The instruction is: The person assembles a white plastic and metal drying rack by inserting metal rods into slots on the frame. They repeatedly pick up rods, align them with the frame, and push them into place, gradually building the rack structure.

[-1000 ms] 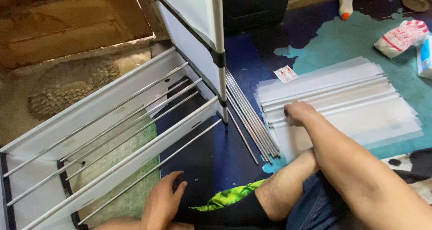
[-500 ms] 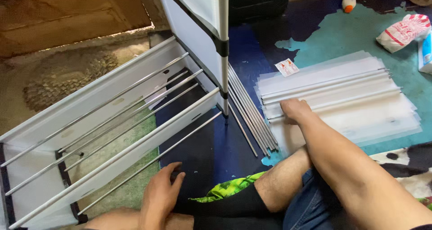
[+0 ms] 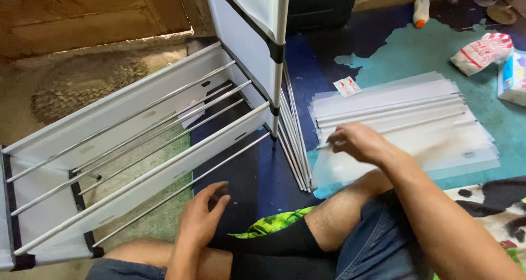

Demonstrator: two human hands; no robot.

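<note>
Blue floor; right hand (image 3: 359, 143) on metal rod (image 3: 405, 126), left hand (image 3: 200, 220) empty.

Lying on blue-and-teal floor (image 3: 416, 55): stacked white sheets (image 3: 405, 126), loose metal rods (image 3: 293, 143), small card (image 3: 347, 86). Also resting there: red-white bag (image 3: 482, 52), white bottle (image 3: 421, 10).

Over at the far right of the floor lies a crumpled plastic bag (image 3: 481, 52), white with red stripes and print, resting on the teal patch. Just beside it, cut by the right edge, sits a boxy packet (image 3: 514, 78) in white and blue with a spot of red. A small rectangular card label (image 3: 347, 86), white with red and orange marks, lies tilted at the top-left corner of the stack of translucent sheets (image 3: 416, 93).
</note>
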